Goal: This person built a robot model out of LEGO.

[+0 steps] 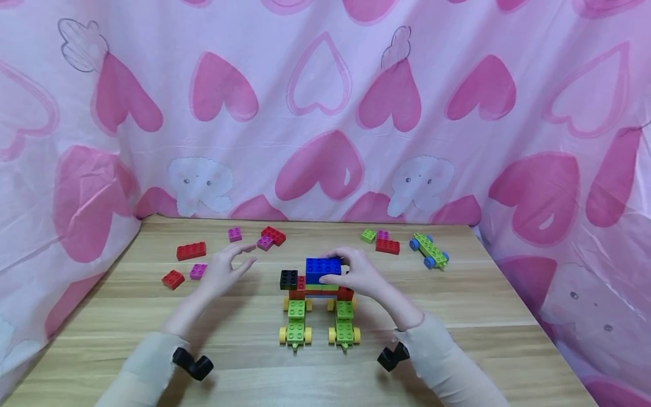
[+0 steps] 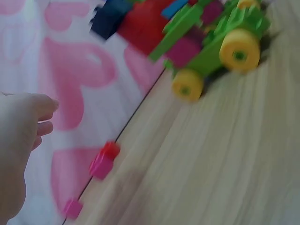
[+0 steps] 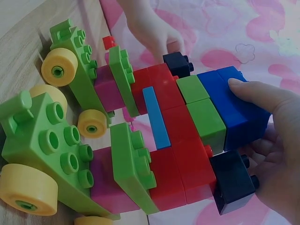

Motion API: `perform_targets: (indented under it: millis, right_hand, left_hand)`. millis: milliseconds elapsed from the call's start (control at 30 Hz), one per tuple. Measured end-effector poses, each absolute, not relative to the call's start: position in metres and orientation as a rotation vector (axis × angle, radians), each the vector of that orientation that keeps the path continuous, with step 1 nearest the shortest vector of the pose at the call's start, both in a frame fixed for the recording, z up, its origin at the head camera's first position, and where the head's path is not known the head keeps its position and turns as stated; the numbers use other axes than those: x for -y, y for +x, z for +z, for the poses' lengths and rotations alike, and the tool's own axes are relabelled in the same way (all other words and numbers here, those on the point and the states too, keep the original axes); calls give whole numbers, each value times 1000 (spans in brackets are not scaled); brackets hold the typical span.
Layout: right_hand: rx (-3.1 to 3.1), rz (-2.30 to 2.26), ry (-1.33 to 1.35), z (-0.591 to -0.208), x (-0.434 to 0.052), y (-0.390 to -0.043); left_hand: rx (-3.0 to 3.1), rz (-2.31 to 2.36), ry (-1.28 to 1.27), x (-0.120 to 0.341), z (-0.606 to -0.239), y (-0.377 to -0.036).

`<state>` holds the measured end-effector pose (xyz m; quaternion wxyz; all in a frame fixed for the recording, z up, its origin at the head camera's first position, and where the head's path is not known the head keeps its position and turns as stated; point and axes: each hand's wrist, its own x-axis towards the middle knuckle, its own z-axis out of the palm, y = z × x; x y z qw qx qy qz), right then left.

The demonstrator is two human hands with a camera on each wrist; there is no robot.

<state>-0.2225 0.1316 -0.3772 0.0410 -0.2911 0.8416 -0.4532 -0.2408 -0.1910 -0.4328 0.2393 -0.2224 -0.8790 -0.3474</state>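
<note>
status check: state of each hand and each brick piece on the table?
left hand: open, hovering, holds nothing
right hand: grips the blue brick
blue brick: seated on top of the build
brick build: upright on two yellow-wheeled green bases
black brick: attached at the build's left
blue-wheeled cart: standing apart, untouched
loose red brick: lying flat, untouched

Blue brick (image 1: pixel 323 269); pink heart-print cloth (image 1: pixel 325 113); green carts (image 1: pixel 318 325).

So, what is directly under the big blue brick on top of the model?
Under the blue brick lie green bricks, then red bricks. The right hand grips the blue brick, so its fingers cover the far end.
</note>
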Motion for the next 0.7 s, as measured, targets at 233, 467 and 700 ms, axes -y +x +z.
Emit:
perform_targets:
  millis: [233, 467, 700]
  right_hand:
    - [-2578, -1390, -877, -377, -131, -223]
    - [-2572, -1403, -883, -379, -131, -223]
    - [-2573, -1412, -876, -380, -131, -223]
  left_hand:
    - [2477, -857, -448, 234, -435, -252]
    - [2597, -818, -388, 275, -438, -264]
    - [2768, -846, -269, 307, -438, -273]
